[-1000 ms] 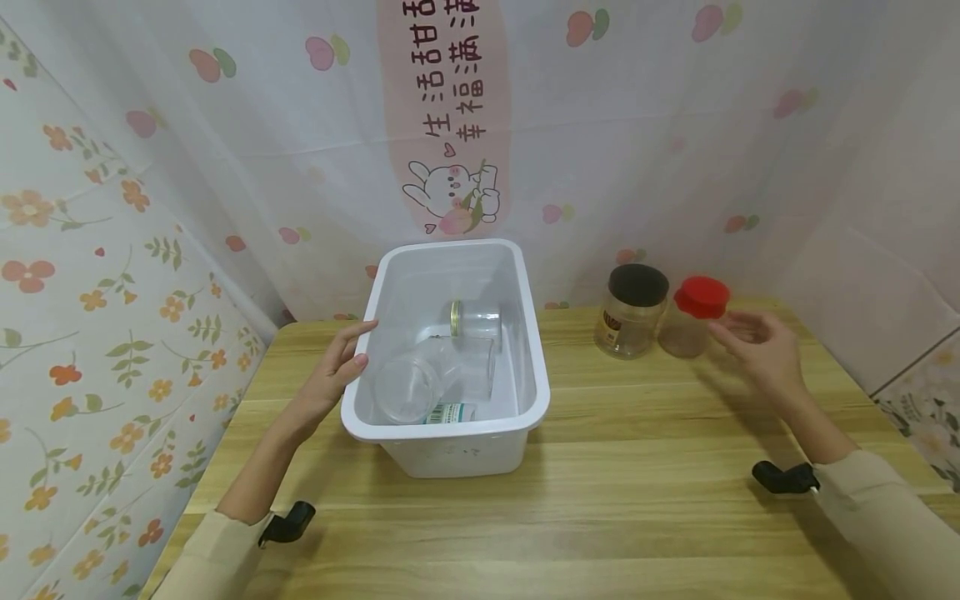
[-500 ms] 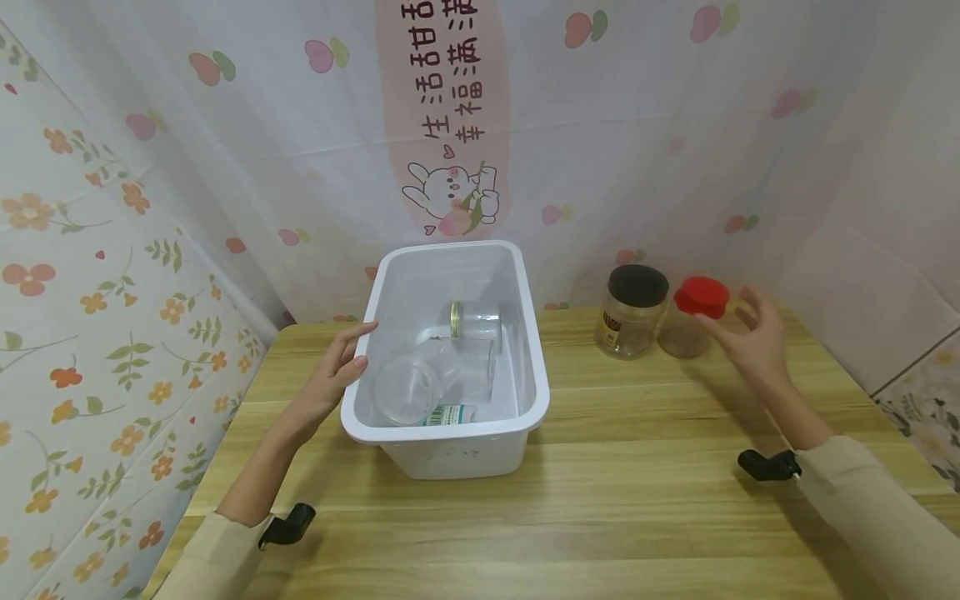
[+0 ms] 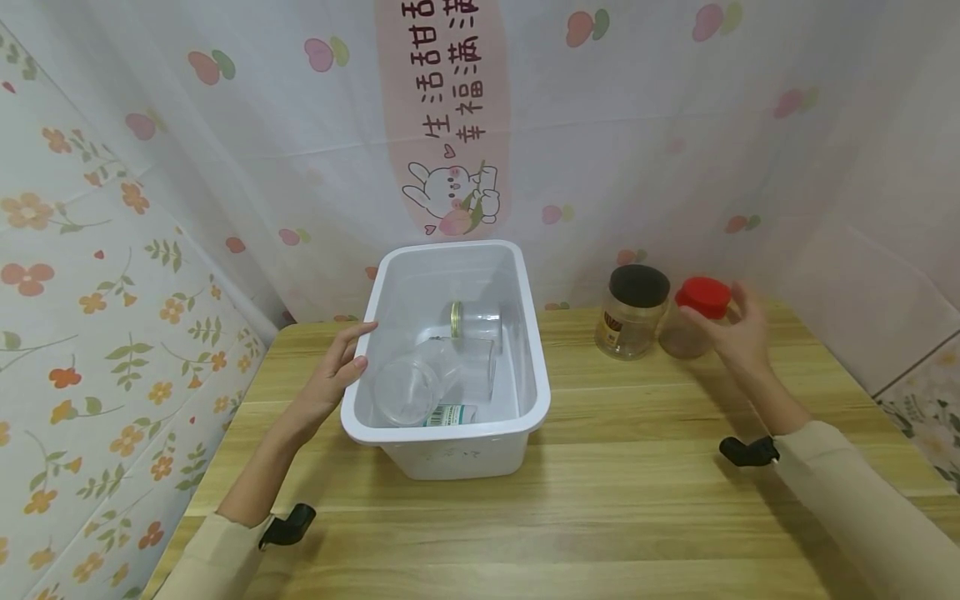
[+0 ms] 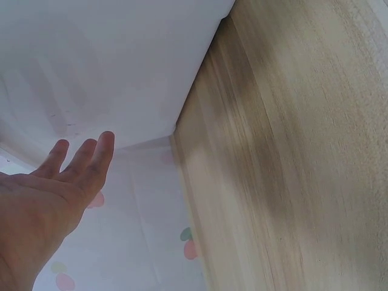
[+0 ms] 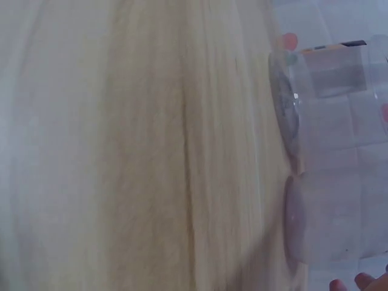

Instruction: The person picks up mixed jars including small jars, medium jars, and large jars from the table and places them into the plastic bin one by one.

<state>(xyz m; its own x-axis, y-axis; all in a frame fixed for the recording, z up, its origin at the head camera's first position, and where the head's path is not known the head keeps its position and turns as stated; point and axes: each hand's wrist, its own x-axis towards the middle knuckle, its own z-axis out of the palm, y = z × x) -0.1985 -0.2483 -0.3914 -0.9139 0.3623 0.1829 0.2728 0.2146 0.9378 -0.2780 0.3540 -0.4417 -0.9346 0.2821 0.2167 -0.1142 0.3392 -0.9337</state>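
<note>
A white plastic tub [image 3: 457, 454] stands on the table with several clear jars [image 3: 405, 390] inside, one with a gold lid [image 3: 456, 319]. My left hand [image 3: 330, 375] rests against the tub's left rim, its fingers extended; the left wrist view shows straight fingers [image 4: 103, 157] by the outer wall. At the right, a jar with a red lid [image 3: 707, 293] stands upright beside a jar with a black lid [image 3: 637, 286]. My right hand [image 3: 738, 333] is at the red-lidded jar, thumb in front and fingers spread behind the lid's right side. Whether they touch is unclear.
The wooden table [image 3: 600, 517] runs up to a printed curtain [image 3: 600, 150] behind the tub and jars. A floral cloth [image 3: 112, 333] hangs along the left. Black camera mounts [image 3: 750, 451] stick out from both sleeves.
My right hand has moved left, from the red-lidded jar's right side to around the front and back of its lid. Its fingers spread on the way. The left hand and tub stay put.
</note>
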